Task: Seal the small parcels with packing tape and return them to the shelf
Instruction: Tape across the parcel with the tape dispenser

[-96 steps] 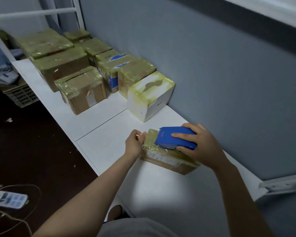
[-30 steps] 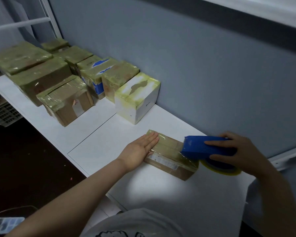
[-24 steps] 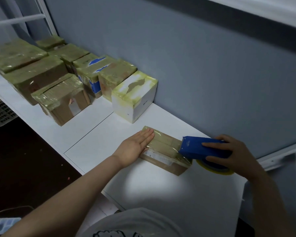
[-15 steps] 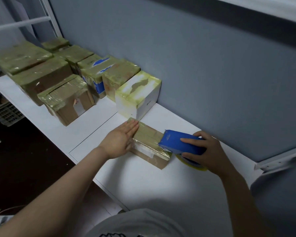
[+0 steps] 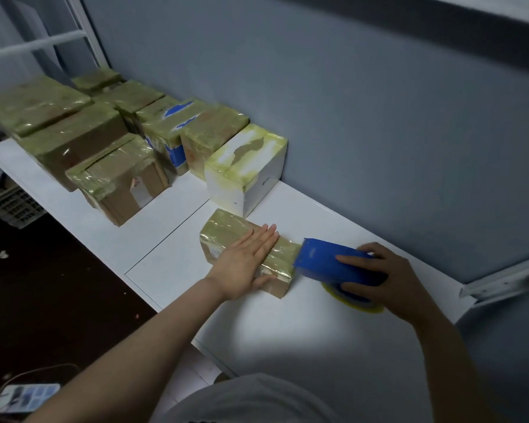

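Taping is underway: your left hand lies flat on the parcel on the shelf, your right hand clamps the dispenser at its end; next, probably tear the tape.

— What is seen behind?
— A grey-blue wall is set along a white shelf.
— And below?
— A dark floor is dotted with specks; a power strip is laid there.

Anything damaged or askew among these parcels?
The white cardboard box at the row's near end has a ragged grey patch on top under yellowish tape, like torn surface. The flat tape-wrapped parcel under the left hand looks intact.
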